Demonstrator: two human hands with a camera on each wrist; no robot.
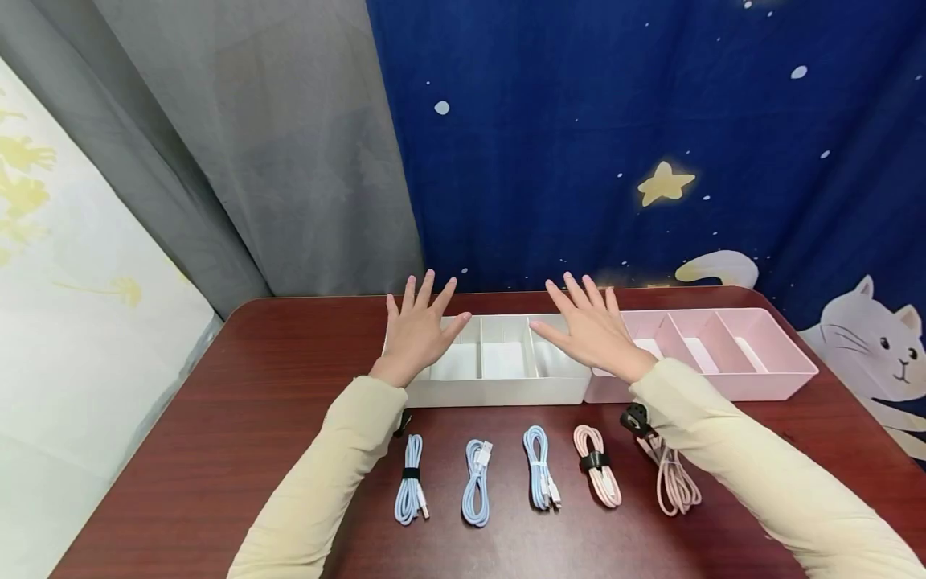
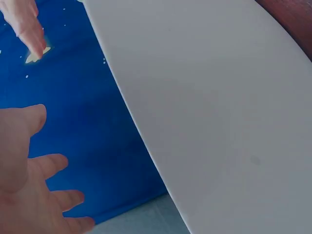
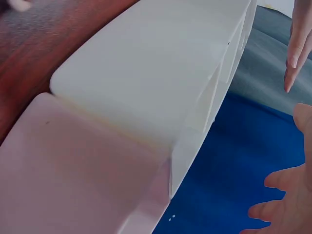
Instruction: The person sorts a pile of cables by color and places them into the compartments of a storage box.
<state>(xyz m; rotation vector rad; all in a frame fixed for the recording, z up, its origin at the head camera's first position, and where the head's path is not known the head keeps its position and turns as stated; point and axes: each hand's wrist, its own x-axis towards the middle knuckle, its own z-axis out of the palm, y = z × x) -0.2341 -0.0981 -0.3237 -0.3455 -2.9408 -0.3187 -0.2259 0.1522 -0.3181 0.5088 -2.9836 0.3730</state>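
My left hand [image 1: 419, 334] is spread over the left part of a white divided box [image 1: 499, 392], fingers straight and apart. Over the place where the white box meets a pink divided box [image 1: 752, 388], my right hand [image 1: 595, 331] is also spread, palm down. Neither hand holds anything. In front of the boxes lie bundled cables in a row: a blue cable with a black strap [image 1: 409, 490], a blue cable with a white plug [image 1: 475, 486], another blue cable [image 1: 538, 470], a pink cable with a black strap [image 1: 596, 466] and a pink cable [image 1: 674, 482] partly behind the right sleeve.
The boxes stand end to end near the back of a reddish-brown table [image 1: 289, 410]. Behind it hang a grey curtain [image 1: 289, 145] and a blue starry curtain [image 1: 535, 145]. A white patterned panel [image 1: 79, 305] slopes along the left side.
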